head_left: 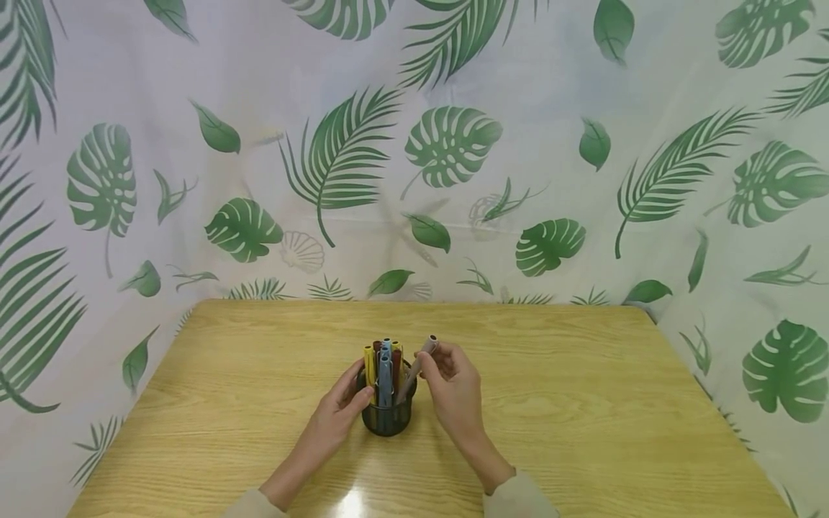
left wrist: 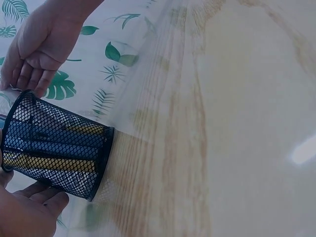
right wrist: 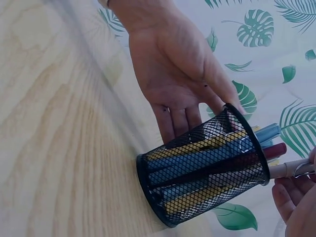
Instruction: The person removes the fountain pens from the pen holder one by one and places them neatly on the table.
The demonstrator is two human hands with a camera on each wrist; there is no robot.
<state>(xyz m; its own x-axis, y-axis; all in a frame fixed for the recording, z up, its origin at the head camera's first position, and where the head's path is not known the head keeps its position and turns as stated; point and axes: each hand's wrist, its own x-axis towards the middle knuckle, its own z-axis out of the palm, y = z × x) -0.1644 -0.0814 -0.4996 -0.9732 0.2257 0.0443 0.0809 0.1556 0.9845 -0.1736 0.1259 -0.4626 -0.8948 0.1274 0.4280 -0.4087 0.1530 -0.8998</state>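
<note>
A black mesh pen cup (head_left: pixel 386 423) stands upright on the table, packed with several capped pens in yellow, blue and dark red. My left hand (head_left: pixel 332 416) grips it from the left, with the thumb at the rim and the other fingers along the mesh, as the right wrist view also shows of this left hand (right wrist: pixel 173 69). Between thumb and fingers, my right hand (head_left: pixel 458 396) pinches a greyish-beige pen (head_left: pixel 414 375) near its capped top. That pen leans to the right, its lower part inside the cup. In the left wrist view the mesh cup (left wrist: pixel 57 145) hides most of the pens.
The wood-grain table (head_left: pixel 583 417) extends around the cup on all sides. Behind it and at both sides hangs a pale cloth (head_left: pixel 363 252) printed with green leaves. A bright light reflection lies on the tabletop near the front.
</note>
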